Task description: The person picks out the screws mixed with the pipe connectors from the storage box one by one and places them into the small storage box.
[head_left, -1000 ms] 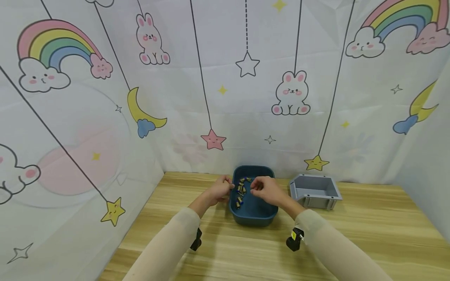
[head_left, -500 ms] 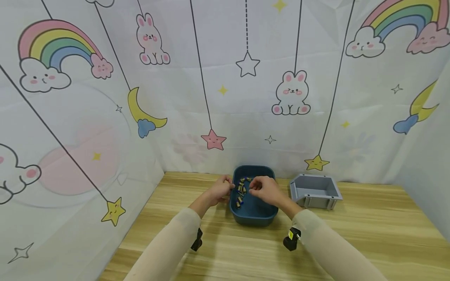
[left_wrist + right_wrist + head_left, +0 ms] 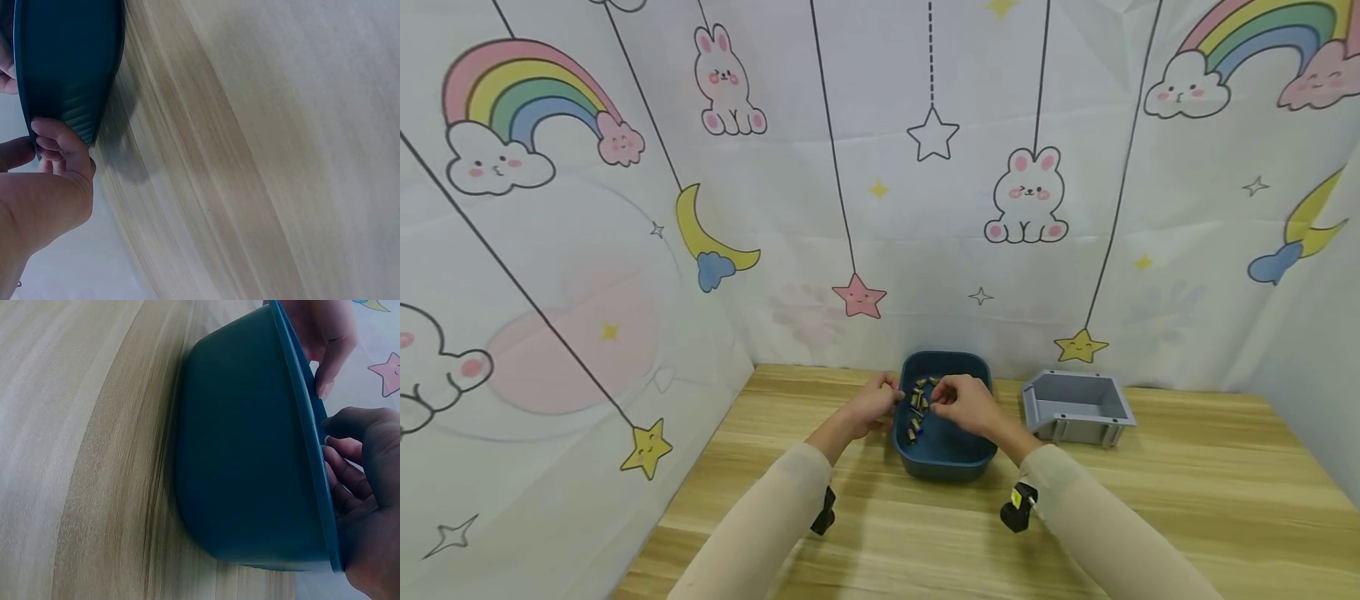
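Note:
A dark blue plastic tub (image 3: 955, 446) sits on the table at the middle of the head view. Several small brass-coloured pieces with blue ends (image 3: 919, 404) lie in a loose line along its left side. My left hand (image 3: 874, 403) grips the tub's left rim, thumb over the edge and fingers curled against the outer wall; the left wrist view shows this hand (image 3: 62, 169) close up. My right hand (image 3: 966, 404) reaches over the right rim, fingers bent down inside beside the pieces. In the right wrist view the tub wall (image 3: 244, 444) partly hides its fingertips; I cannot tell whether they pinch anything.
A grey open-fronted parts bin (image 3: 1078, 425) stands right of the tub on the wood-grain table (image 3: 1195, 483). A white printed cloth (image 3: 925, 208) hangs behind the table and along its sides. Black wrist cameras (image 3: 1017, 507) hang below both sleeves.
My right hand has edged left inside the tub, closer to the brass pieces. My left hand keeps its hold on the rim. The head view has shifted slightly.

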